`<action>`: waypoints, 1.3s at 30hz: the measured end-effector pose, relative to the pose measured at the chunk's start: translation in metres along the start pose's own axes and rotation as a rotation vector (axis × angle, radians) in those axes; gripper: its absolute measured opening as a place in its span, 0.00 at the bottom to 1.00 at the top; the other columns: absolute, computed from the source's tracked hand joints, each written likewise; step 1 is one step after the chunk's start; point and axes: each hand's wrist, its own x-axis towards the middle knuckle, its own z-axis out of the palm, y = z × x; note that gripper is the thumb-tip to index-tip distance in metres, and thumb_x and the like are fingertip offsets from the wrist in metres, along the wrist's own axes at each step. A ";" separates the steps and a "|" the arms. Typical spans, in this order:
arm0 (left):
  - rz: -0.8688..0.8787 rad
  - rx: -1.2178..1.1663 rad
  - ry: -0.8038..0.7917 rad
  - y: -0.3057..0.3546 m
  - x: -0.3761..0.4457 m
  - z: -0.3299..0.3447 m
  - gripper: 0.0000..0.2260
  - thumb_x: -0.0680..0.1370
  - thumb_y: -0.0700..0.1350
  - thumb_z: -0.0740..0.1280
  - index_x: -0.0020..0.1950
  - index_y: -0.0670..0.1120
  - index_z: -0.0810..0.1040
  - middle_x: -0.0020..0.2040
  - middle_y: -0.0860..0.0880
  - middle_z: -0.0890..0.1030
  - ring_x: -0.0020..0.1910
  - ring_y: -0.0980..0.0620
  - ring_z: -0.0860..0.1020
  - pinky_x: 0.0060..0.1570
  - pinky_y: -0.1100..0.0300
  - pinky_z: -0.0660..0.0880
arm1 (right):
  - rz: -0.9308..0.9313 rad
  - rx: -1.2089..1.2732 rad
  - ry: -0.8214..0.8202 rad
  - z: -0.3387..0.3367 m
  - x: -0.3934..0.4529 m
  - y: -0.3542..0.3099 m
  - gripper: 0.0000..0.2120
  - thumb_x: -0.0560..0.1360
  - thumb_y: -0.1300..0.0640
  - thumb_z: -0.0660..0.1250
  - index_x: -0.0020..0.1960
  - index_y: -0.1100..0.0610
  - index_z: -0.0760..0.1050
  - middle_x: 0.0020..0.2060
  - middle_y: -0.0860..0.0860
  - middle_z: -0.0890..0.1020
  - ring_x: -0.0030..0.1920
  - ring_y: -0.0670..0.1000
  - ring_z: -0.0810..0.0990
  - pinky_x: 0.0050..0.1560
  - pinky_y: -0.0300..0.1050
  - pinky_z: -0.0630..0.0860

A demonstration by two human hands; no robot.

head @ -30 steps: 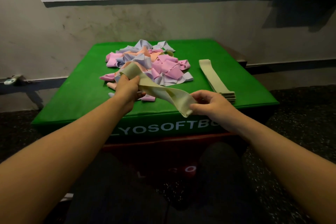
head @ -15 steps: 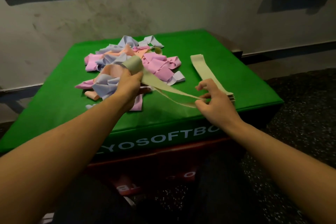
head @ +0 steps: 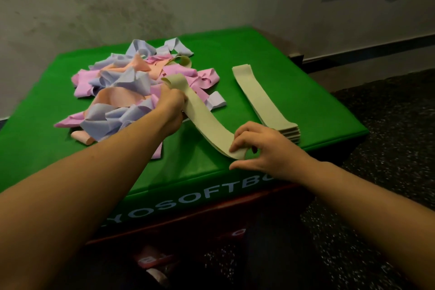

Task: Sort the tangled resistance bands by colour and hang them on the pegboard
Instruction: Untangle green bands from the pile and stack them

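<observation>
Person stands over a green soft plyo box (head: 294,92), both forearms reaching in.

Left hand (head: 173,107) grips the far end of 1 pale yellow-green resistance band (head: 207,122), fingers curled round it just where it leaves the tangle. Right hand (head: 261,148) pinches the near end, fingertips on top and thumb beneath, close to the box's front edge. Held at both ends like this, the band lies flat and untwisted between the hands. Judged purpose: smoothing it so it can stack cleanly.

Just right of the right hand sits a stack of yellow-green bands (head: 263,99), flattened and laid one on another, edges lined up at the near end. Judged to be the sorted pile for this colour; the held band is probably bound for its top.

The tangled pile (head: 131,87) lies on the left half of the box top: pink, lilac and peach bands knotted loosely together. 1 further yellow-green loop (head: 182,61) shows at the far side of the pile, so this colour is not finished.

No pegboard in view. Hanging not yet begun; sorting is at its 1st colour, by the look of it.

Risk, judged: the left hand's end lies against the tangle and could drag pink loops along.
</observation>
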 end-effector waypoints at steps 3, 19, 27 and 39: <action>0.012 -0.011 -0.059 0.006 0.005 0.019 0.25 0.77 0.29 0.51 0.69 0.51 0.61 0.58 0.41 0.72 0.54 0.42 0.75 0.43 0.43 0.78 | -0.096 -0.042 0.170 -0.008 0.004 0.001 0.14 0.73 0.45 0.72 0.49 0.56 0.83 0.46 0.47 0.82 0.43 0.43 0.81 0.42 0.41 0.81; 0.065 -0.043 -0.143 0.038 0.056 0.138 0.19 0.77 0.29 0.50 0.62 0.46 0.66 0.47 0.45 0.73 0.42 0.49 0.75 0.40 0.57 0.76 | -0.001 -0.092 0.230 -0.073 0.003 0.069 0.13 0.69 0.59 0.78 0.53 0.56 0.83 0.45 0.49 0.83 0.45 0.46 0.80 0.51 0.39 0.77; 0.177 0.310 -0.165 0.019 0.087 0.165 0.17 0.79 0.32 0.57 0.65 0.46 0.67 0.51 0.48 0.74 0.51 0.49 0.73 0.41 0.58 0.73 | 0.025 -0.170 0.160 -0.074 -0.015 0.100 0.10 0.73 0.50 0.72 0.51 0.51 0.85 0.46 0.45 0.83 0.47 0.49 0.77 0.50 0.48 0.78; 0.460 0.780 -0.062 -0.004 0.118 0.160 0.16 0.79 0.38 0.65 0.66 0.49 0.74 0.68 0.47 0.66 0.62 0.47 0.73 0.60 0.53 0.78 | 0.073 -0.075 0.016 -0.070 -0.022 0.107 0.15 0.72 0.40 0.69 0.53 0.47 0.84 0.46 0.41 0.79 0.50 0.46 0.74 0.53 0.50 0.75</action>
